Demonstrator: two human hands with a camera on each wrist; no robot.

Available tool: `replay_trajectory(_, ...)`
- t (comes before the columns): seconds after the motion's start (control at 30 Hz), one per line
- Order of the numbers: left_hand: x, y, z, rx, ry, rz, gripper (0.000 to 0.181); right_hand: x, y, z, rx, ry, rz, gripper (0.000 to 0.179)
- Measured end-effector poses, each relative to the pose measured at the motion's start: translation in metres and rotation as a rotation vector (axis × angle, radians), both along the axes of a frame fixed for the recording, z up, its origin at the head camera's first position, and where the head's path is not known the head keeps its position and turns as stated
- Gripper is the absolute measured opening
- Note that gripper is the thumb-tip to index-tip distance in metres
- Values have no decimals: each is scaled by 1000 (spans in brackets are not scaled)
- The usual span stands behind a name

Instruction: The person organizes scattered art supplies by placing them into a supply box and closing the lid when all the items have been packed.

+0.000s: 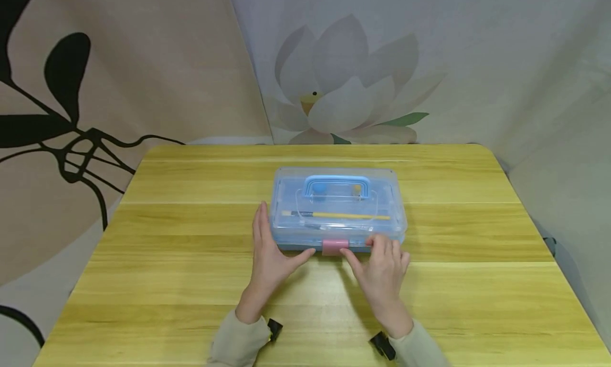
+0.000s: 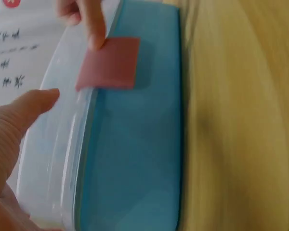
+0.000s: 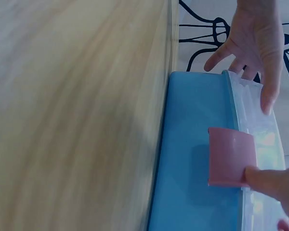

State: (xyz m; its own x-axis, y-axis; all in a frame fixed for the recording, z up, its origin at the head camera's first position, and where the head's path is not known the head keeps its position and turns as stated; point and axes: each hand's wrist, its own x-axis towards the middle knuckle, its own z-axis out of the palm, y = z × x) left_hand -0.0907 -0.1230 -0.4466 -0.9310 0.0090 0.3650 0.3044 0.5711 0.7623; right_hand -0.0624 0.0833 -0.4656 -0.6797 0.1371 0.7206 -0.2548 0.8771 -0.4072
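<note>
A storage box (image 1: 341, 205) with a clear lid and a blue base lies on the table, its lid down. On its front side is a pink latch (image 1: 335, 247). My left hand (image 1: 270, 258) is spread at the box's front left corner, fingers stretched along the left side and thumb near the front edge. The thumb of my right hand (image 1: 384, 271) touches the latch at its upper right corner, seen closely in the right wrist view. The other right fingers bend loosely over the front of the lid.
A blue carrying handle (image 1: 337, 179) sits on top of the lid. Through the lid show a yellow-handled paintbrush (image 1: 350, 216) and small round blue and yellow items. The wooden table (image 1: 191, 271) extends around the box, with patterned cloth (image 1: 358, 64) behind it.
</note>
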Motion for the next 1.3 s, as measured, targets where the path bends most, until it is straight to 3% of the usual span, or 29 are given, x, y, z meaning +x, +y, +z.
replay_trajectory(0.23,4,16,-3,-65,63,77,137,-3,2,1,-21,38,-114,114)
replay_trajectory(0.47,7,27,-7,-159,113,131,141,-3,12,-1,-308,-266,22,141)
replay_trajectory(0.67,8,31,-10,-247,158,200,141,-3,11,-1,-357,-296,48,141)
replay_trajectory(0.9,9,32,-12,-270,141,233,138,-3,10,-5,-343,-249,40,139)
replay_trajectory(1.3,8,33,-17,-321,183,276,130,-6,11,-11,-311,-166,67,131)
